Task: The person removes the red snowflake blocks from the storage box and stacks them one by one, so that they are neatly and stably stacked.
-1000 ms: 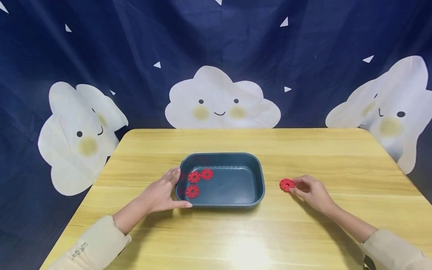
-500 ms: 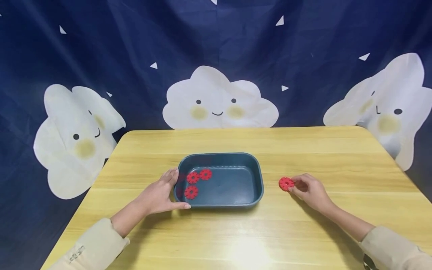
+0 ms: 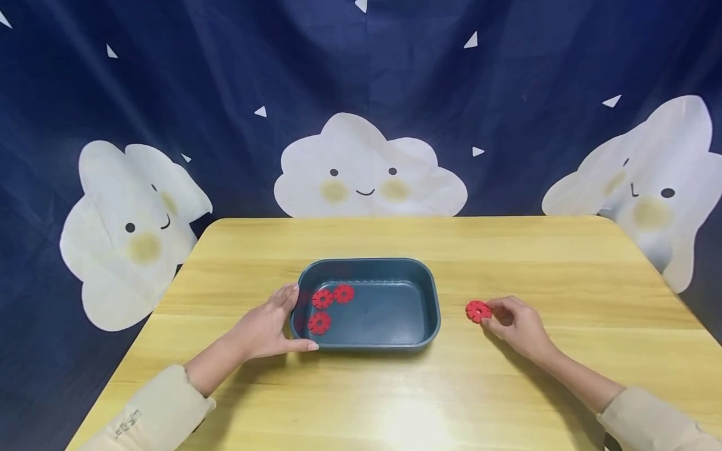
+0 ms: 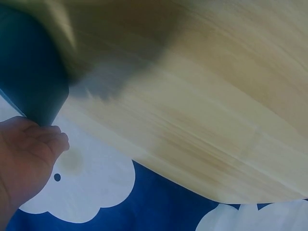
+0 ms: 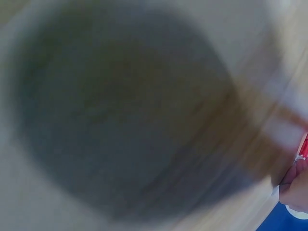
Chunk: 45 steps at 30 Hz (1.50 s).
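Note:
In the head view, my left hand (image 3: 262, 327) holds the left end of a dark blue-green rectangular tray (image 3: 389, 346). Its thumb lies along the front wall and its fingers against the left side. Inside the tray, toward the left, lie three red notched discs with holes in the middle: a front one (image 3: 319, 323), a left one (image 3: 323, 299) and a right one (image 3: 344, 293). Right of the tray, my right hand (image 3: 521, 329) pinches another red notched disc (image 3: 477, 311) between thumb and fingers, close to the tabletop. The right wrist view shows only a sliver of red beside that hand.
The tray stands on a light wood table (image 3: 366, 401) with rounded far corners. Behind the table hangs a dark blue curtain (image 3: 237, 56) with white clouds and small triangles. A strip of tabletop separates the tray's right end from the held disc.
The view shifts slightly with the head. Both hands keep their places, the left at the tray and the right with its red disc. The discs in the tray have not moved.

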{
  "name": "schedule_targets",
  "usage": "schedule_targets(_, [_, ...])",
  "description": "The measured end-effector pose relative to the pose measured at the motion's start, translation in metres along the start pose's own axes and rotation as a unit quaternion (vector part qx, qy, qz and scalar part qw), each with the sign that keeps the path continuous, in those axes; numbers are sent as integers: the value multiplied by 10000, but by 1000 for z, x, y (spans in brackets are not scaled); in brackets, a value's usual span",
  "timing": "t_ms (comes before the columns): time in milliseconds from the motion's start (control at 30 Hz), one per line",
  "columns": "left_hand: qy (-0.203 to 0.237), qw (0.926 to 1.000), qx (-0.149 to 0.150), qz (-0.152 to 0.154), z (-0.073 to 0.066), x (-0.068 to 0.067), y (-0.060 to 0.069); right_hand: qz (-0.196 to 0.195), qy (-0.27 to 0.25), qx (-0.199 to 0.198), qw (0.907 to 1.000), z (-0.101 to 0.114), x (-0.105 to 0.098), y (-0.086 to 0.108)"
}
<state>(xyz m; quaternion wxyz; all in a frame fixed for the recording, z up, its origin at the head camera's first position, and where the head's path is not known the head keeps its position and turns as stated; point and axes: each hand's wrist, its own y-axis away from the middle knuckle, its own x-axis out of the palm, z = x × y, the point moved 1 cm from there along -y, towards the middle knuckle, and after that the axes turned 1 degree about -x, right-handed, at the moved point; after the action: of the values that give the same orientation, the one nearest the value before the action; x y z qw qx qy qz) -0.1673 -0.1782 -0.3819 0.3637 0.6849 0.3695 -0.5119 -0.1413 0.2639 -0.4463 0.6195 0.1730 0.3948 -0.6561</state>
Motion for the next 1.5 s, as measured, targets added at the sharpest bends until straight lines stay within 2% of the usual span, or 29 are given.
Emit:
schedule_targets(233, [-6,10000,-10,-14,1,-2,0,-103,-24,77,9999,1,0,1])
schedule_targets(500, [9,10000,6,15,0,-1,1,309,-268,636,9971,6,-10,-1])
schedule_targets(700, [52,10000,-12,-39,2,1,2,394,-383,1238,9908,19,-21,-23])
schedule_targets(800, [60,10000,0,-61,2,2,3,485,-638,1335,9878,32,-23,-36])
schedule_targets(900, [70,9999,23,-75,2,2,2,593,-920,1306,9854,47,-21,-48])
schedule_targets(1033, [54,10000,5,-83,2,2,2,678,-1227,1002,9850,67,-10,-61])
schedule_targets(1233, [58,9999,44,-84,1,2,2,809,-1655,657,9807,89,10,-70])
schedule_targets(1500, [73,9999,23,-133,1,3,2,947,-1852,409,9773,110,29,-78])
